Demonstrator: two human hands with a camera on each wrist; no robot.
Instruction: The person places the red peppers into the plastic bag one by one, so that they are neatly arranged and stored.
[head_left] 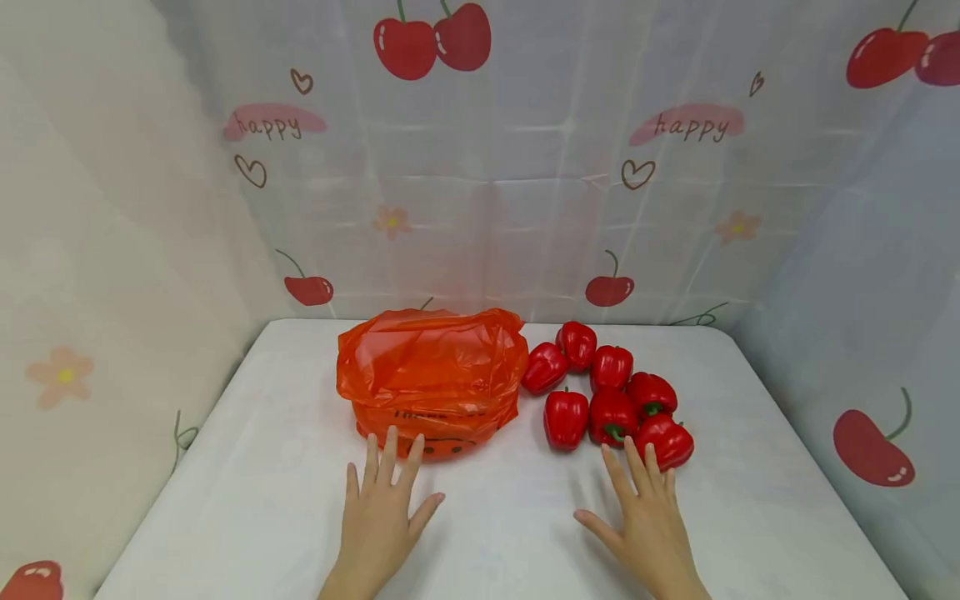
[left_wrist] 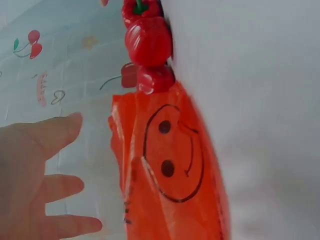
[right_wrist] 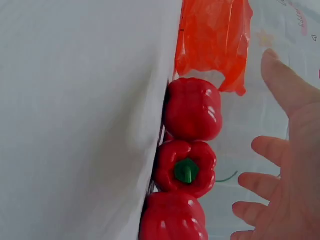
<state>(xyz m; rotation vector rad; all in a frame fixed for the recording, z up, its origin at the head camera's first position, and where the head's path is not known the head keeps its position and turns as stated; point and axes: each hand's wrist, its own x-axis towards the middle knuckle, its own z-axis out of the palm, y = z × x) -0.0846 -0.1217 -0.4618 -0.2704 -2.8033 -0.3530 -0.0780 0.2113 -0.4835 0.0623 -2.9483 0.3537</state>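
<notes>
An orange plastic bag [head_left: 435, 367] with a printed smiley face stands on the white table, its mouth gaping toward the back. My left hand [head_left: 382, 508], fingers spread and straight, is just in front of the bag and holds nothing; the left wrist view shows the smiley side of the bag [left_wrist: 170, 155] beyond the fingers. To the bag's right lies a group of several red bell peppers [head_left: 611, 417] with green stems. My right hand [head_left: 648, 525] is spread in front of the nearest peppers, also holding nothing. In the right wrist view a pepper [right_wrist: 192, 110] sits close beside the bag.
The white table [head_left: 495, 533] reaches back to a pale curtain [head_left: 495, 217] printed with cherries, hearts and flowers. More of this curtain [head_left: 112, 250] hangs along the left side, and another stretch [head_left: 847, 333] along the right.
</notes>
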